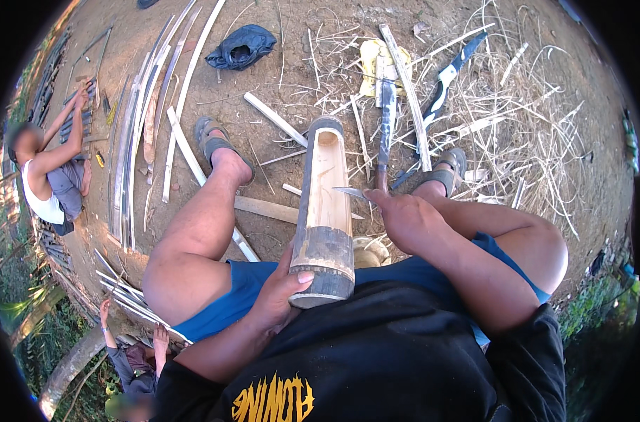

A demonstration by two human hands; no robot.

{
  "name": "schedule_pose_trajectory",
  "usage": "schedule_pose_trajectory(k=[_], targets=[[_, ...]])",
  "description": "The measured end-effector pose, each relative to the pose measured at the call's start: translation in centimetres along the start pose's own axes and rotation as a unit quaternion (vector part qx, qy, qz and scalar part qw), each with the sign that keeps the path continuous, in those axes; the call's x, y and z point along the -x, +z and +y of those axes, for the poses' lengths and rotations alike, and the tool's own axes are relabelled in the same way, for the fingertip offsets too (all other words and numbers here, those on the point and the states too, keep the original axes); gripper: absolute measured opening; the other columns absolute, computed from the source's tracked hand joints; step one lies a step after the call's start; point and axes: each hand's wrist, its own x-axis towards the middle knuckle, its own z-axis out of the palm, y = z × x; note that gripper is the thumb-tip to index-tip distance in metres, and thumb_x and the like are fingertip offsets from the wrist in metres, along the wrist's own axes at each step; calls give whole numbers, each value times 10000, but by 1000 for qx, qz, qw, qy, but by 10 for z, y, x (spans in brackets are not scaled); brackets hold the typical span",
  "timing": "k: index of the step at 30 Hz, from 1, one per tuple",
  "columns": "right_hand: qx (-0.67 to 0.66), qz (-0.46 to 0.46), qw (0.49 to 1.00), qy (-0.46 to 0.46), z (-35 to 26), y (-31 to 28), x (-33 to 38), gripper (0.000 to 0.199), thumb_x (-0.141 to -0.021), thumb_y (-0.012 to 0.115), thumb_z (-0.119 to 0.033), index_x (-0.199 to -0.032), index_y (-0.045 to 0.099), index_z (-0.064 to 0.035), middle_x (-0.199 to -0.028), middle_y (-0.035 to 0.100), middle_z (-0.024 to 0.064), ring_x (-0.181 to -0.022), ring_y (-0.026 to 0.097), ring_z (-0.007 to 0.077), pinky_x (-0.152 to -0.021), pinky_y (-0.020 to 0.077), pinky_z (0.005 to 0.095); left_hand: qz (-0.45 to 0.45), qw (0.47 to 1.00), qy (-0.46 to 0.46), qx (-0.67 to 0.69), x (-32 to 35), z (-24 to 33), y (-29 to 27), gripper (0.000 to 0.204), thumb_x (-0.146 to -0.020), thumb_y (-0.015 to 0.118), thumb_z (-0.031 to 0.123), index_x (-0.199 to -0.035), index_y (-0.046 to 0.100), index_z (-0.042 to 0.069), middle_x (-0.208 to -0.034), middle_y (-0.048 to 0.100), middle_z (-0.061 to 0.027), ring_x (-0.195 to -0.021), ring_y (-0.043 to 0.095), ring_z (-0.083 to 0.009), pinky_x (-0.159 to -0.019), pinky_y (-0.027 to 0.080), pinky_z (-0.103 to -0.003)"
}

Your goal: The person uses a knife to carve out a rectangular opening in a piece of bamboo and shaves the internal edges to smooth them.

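A thick bamboo tube [325,243] stands tilted away from my lap, with a long opening cut in its upper side that shows the pale inside. My left hand [281,292] grips its near end, the thumb lying across the dark band there. In my right hand [408,221] is a small knife [351,192], its handle hidden in the closed fingers. The blade points left and reaches the right edge of the tube's opening. Whether it touches the bamboo, I cannot tell.
Beyond my feet lie a machete [387,123], a handsaw [446,81], a bamboo slat [408,98] and a black plastic bag [242,47]. Shavings [517,119] litter the right. Long bamboo strips [133,133] lie left, near a crouching person [50,176]; another person [133,362] is at lower left.
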Motion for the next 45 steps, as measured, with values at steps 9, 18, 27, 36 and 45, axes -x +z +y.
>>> schedule_pose_trajectory(k=[9, 18, 27, 36, 45], targets=[[-15, -33, 999, 14, -2, -11, -11, 542, -912, 475, -2, -1443, 502, -110, -1024, 722, 238, -972, 718, 398, -815, 571, 511, -5, 1000, -1, -11, -1, 1, -4, 982, -855, 670, 429, -1613, 193, 28, -1532, 432, -193, -1395, 478, -284, -1167, 378, -405], [-15, -17, 1000, 21, -7, -8, -10, 505, -949, 467, -36, -1444, 513, -130, -992, 718, 250, -929, 719, 406, -787, 564, 520, -15, 998, -6, 65, -2, 1, -11, 996, -839, 711, 244, -1625, 141, 24, -1525, 444, -193, -1385, 491, -291, -1159, 394, -420], [-6, -41, 999, 20, -14, -16, -15, 525, -925, 458, -11, -1437, 507, -111, -998, 718, 253, -946, 718, 407, -789, 569, 519, 4, 999, -17, 29, 4, 2, -18, 987, -843, 701, 353, -1616, 185, 23, -1526, 443, -186, -1394, 477, -282, -1165, 374, -407], [2, -17, 1000, 18, -11, -4, -23, 451, -1016, 476, -99, -1463, 498, -151, -939, 722, 249, -861, 726, 402, -759, 554, 509, -15, 999, -7, 50, 1, 0, -28, 1030, -831, 712, 286, -1636, 127, 18, -1541, 430, -197, -1414, 458, -294, -1177, 353, -408], [23, -32, 998, 42, -21, -9, -32, 518, -966, 451, -57, -1472, 491, -163, -1024, 726, 233, -939, 725, 399, -798, 572, 514, -16, 998, -7, 57, 4, 4, -27, 1023, -832, 720, 297, -1631, 144, 18, -1542, 430, -195, -1413, 461, -296, -1179, 355, -411]])
